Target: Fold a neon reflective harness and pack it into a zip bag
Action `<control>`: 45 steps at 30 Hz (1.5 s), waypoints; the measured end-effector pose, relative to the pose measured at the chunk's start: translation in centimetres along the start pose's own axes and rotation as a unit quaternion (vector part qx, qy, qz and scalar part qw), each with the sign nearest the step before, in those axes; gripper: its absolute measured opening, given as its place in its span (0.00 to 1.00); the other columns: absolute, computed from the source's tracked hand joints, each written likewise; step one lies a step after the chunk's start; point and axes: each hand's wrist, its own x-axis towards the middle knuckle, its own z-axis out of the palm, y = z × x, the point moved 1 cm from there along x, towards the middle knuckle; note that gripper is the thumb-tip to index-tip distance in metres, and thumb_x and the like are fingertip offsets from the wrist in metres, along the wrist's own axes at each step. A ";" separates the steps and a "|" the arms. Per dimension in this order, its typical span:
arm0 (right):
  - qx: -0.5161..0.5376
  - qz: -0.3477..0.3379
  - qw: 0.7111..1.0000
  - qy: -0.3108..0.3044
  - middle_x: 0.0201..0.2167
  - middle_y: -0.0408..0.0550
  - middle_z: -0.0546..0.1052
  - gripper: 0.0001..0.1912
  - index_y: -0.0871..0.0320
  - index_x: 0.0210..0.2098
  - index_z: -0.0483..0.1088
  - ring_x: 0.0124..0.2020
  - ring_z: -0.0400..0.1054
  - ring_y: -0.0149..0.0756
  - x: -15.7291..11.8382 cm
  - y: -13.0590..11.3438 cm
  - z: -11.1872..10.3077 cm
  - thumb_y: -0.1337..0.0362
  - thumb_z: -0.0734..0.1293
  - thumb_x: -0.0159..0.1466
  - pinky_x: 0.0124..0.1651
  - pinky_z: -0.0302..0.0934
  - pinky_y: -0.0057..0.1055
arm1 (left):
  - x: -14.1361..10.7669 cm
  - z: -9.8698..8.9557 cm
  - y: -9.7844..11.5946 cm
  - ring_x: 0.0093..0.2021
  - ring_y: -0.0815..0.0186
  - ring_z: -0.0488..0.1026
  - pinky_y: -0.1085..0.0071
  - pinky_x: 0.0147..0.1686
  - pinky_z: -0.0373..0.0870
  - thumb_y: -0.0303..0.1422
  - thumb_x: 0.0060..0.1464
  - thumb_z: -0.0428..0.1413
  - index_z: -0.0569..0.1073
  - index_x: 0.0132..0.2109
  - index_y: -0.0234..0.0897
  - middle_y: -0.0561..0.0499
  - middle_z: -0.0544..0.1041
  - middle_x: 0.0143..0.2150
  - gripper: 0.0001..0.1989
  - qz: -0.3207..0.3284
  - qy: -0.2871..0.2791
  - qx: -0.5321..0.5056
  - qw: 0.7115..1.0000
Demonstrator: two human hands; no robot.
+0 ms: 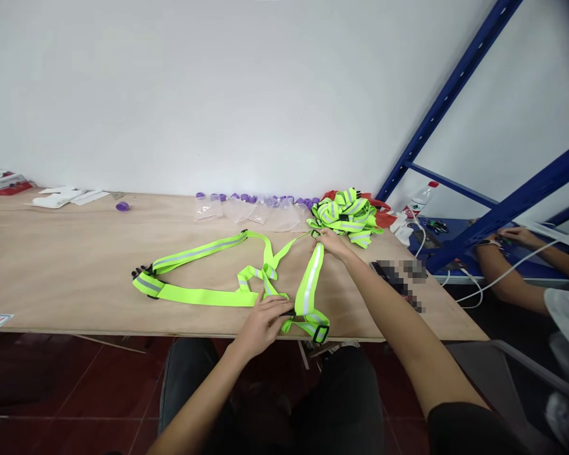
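Apart, my left hand [264, 322] and right hand [332, 244] pinch the strap [208, 296], its long axis running leftward from them.

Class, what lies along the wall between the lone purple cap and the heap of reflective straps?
In the head view, clear plastic bags and small purple pieces lie between the purple cap and strap heap.

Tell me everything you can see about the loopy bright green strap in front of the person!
The strap looks like cloth, bright yellow-green with silvery stripes and black, plastic-looking buckles. It lies in loose, partly twisted loops on the wooden table. The left grip is on it near the table's front edge; the right grip holds it farther back.
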 end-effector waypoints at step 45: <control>-0.157 -0.199 0.966 -0.047 0.37 0.49 0.74 0.14 0.50 0.45 0.77 0.42 0.71 0.45 -21.7 6.0 -4.5 0.54 0.69 0.62 0.46 0.67 0.39 | -1.6 -3.9 -1.6 0.65 0.45 0.62 0.38 0.64 0.54 0.41 0.65 0.53 0.71 0.61 0.43 0.40 0.70 0.61 0.20 -0.001 -0.091 0.232 0.969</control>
